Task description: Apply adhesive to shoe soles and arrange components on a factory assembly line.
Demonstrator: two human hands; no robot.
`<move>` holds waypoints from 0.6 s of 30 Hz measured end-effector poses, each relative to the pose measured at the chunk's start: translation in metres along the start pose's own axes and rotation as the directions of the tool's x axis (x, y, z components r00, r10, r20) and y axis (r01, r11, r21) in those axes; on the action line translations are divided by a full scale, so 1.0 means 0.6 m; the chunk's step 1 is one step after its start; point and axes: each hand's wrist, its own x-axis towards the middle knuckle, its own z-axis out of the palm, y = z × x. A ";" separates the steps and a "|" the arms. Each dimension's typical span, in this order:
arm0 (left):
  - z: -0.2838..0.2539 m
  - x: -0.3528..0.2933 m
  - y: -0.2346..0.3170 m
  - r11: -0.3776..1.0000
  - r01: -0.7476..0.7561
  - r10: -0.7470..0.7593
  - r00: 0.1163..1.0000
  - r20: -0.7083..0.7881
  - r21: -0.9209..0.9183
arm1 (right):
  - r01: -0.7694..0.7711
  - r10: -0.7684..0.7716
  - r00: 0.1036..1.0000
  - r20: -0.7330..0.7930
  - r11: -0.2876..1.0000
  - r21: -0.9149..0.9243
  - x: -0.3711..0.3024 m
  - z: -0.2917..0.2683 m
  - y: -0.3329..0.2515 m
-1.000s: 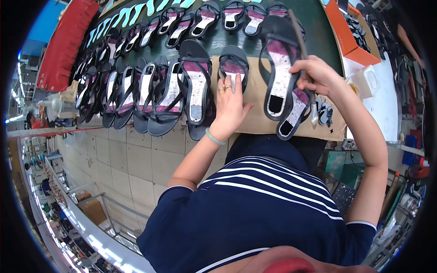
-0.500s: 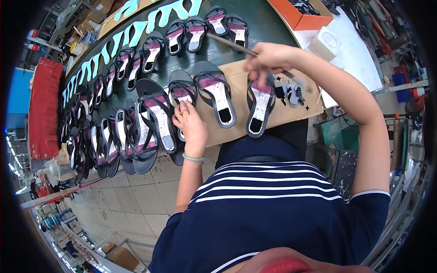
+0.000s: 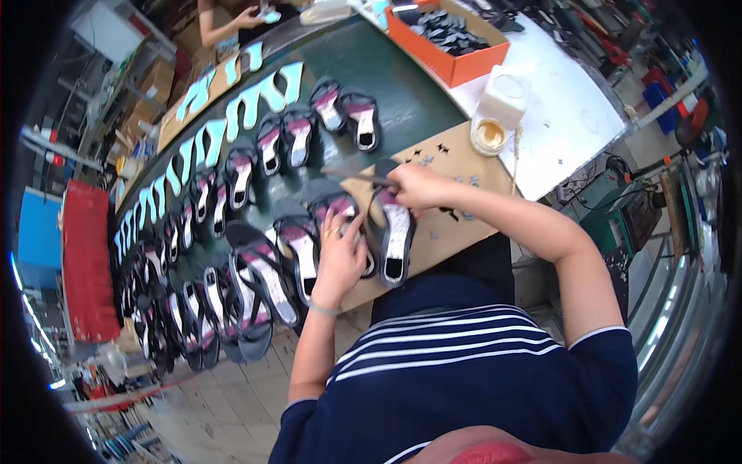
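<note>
My left hand (image 3: 340, 255) rests over a black strappy sandal (image 3: 340, 207) with a purple and white insole, its fingers spread. Part of that sandal is hidden under the hand. In my closed right hand (image 3: 421, 188) is a long thin dark stick-like tool (image 3: 352, 176), pointing left over the sandals' toes; its other end is hidden. Just below the right hand lies another sandal (image 3: 396, 241) with a black patch at its heel. To the left of my left hand sits a third sandal (image 3: 306, 255). All three lie on a cardboard sheet (image 3: 433, 251).
Rows of sandals (image 3: 241, 174) and pale blue strips (image 3: 205, 143) cover the dark green table (image 3: 410, 93). An open pot of yellowish paste (image 3: 488, 135) stands at the right beside a white container (image 3: 506, 93). Behind are an orange box (image 3: 456, 69) of dark pieces and another person's hand (image 3: 249, 17).
My left hand has shifted right, from one sandal to the neighbouring one. The right hand, still gripping the tool, has come lower and closer to it. The view has tilted, showing more table.
</note>
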 end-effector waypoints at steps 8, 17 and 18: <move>-0.010 -0.002 0.028 0.984 0.071 -0.080 0.996 0.048 0.162 | -0.091 0.128 0.970 0.209 0.980 -0.176 0.063 -0.009 0.006; -0.015 0.022 0.035 0.993 0.105 -0.111 0.983 0.143 0.050 | -0.085 0.009 0.961 0.277 0.961 0.263 0.026 -0.033 0.034; -0.019 0.027 0.040 0.992 0.125 -0.126 0.980 0.156 0.015 | -0.105 0.027 0.948 0.316 0.967 0.231 0.014 -0.058 0.030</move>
